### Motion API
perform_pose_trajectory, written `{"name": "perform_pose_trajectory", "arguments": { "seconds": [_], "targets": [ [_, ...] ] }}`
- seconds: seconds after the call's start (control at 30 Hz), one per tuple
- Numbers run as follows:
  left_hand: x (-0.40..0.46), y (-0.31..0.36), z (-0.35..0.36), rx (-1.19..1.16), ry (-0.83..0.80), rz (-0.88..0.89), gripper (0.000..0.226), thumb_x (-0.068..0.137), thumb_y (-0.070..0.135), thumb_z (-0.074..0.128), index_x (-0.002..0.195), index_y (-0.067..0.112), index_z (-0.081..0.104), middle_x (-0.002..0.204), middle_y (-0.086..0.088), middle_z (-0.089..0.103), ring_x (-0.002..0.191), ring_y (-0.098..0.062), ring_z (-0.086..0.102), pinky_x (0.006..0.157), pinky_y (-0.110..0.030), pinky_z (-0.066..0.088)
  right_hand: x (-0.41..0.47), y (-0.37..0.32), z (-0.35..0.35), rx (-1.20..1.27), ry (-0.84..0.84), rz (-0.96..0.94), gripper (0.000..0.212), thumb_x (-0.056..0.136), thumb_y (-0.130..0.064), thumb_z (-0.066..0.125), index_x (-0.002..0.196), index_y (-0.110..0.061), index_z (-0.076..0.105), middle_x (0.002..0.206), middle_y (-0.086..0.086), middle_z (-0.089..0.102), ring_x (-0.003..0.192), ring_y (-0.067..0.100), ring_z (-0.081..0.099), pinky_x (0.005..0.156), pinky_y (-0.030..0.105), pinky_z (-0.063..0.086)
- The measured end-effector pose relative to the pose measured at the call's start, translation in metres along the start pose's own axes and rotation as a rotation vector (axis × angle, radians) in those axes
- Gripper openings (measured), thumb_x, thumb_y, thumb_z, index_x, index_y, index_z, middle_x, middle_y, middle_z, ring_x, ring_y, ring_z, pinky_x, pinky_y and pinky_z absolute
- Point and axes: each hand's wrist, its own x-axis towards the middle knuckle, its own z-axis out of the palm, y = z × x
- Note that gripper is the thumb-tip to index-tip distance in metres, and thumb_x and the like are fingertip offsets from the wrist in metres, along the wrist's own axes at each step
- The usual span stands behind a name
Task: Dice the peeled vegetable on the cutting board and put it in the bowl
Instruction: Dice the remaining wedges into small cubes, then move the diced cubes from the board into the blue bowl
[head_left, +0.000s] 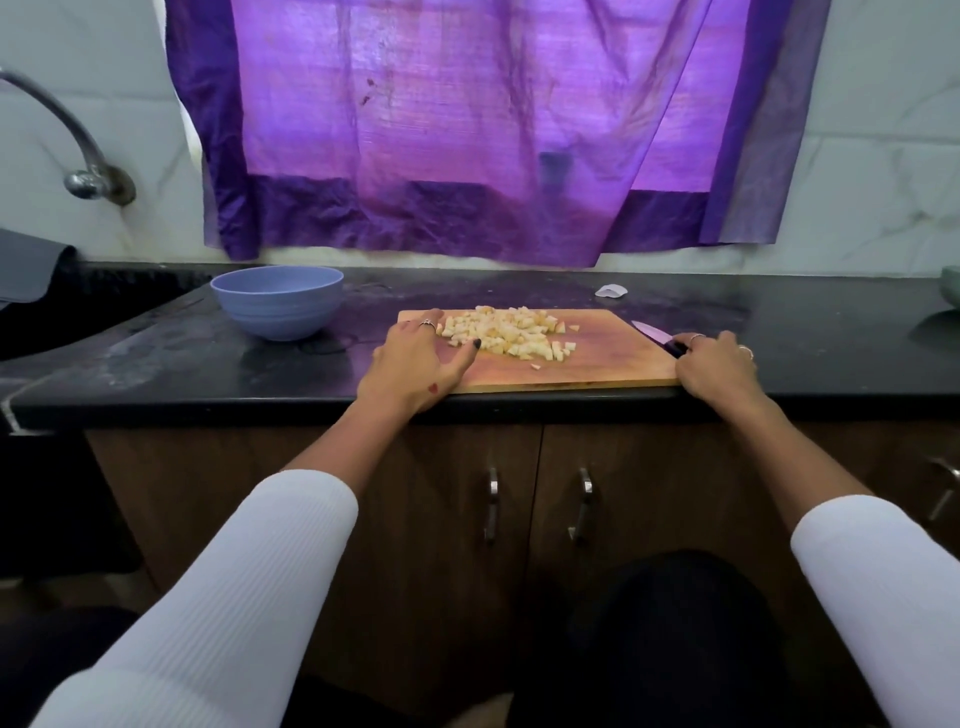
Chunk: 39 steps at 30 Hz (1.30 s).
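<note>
A pile of dice (506, 332) is being touched on the board (597, 364) by the left hand (415, 358) with relaxed, spread fingers, while a knife (657, 336) is being gripped at the board's right edge by the right hand (717, 366), and the bowl (278, 301) is being left well apart to the left.

1 bowl (277, 301), 1 board (571, 364), 1 knife (655, 335)

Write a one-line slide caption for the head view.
Diced vegetable piled on the cutting board; left hand beside it, right hand on the knife, blue bowl empty.
</note>
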Motion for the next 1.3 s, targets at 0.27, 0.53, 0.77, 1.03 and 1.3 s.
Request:
{"name": "perform_pose_trajectory", "arguments": {
  "seconds": [0.27,0.53,0.77,1.03,1.3],
  "targets": [
    [0.001,-0.001,0.000,0.006,-0.019,-0.005,0.083,0.081,0.068,0.036,0.144,0.014,0.035,0.146,-0.006,0.041,0.135,-0.024,0.032,0.107,-0.052,0.033,-0.003,-0.002,0.000,0.015,0.007,0.005,0.050,0.092,-0.014,0.036,0.139,-0.028,0.046,0.138,0.022,0.033,0.127,0.042,0.030,0.108,0.044,0.026],
    [0.005,-0.003,0.002,-0.001,-0.023,0.007,0.085,0.078,0.071,0.034,0.143,0.015,0.036,0.145,-0.005,0.042,0.134,-0.024,0.034,0.106,-0.053,0.034,-0.007,-0.004,-0.003,0.001,0.002,-0.006,0.050,0.093,-0.013,0.036,0.136,-0.036,0.050,0.137,0.019,0.034,0.128,0.040,0.027,0.107,0.045,0.024],
    [0.005,-0.002,0.002,0.074,-0.003,0.009,0.073,0.087,0.067,0.037,0.143,0.019,0.034,0.145,-0.003,0.042,0.135,-0.022,0.033,0.107,-0.055,0.028,-0.006,-0.007,-0.002,-0.016,-0.012,0.023,0.048,0.093,-0.015,0.038,0.133,-0.037,0.052,0.140,0.015,0.033,0.131,0.038,0.023,0.108,0.049,0.020],
    [0.009,-0.004,0.001,0.172,-0.014,-0.049,0.073,0.089,0.067,0.032,0.146,0.022,0.026,0.149,-0.002,0.035,0.140,-0.022,0.025,0.110,-0.059,0.019,-0.003,-0.012,0.002,0.004,0.000,0.027,0.049,0.091,-0.009,0.041,0.128,-0.036,0.057,0.136,0.008,0.035,0.130,0.034,0.021,0.106,0.050,0.019],
    [0.017,-0.010,-0.004,0.157,-0.163,-0.087,0.084,0.080,0.081,0.023,0.146,0.029,0.022,0.150,-0.001,0.032,0.140,-0.021,0.021,0.112,-0.057,0.016,0.021,-0.021,-0.004,-0.233,0.012,-0.108,0.037,0.092,-0.015,0.047,0.120,-0.033,0.063,0.132,0.008,0.039,0.128,0.034,0.025,0.102,0.052,0.023]
  ]
}}
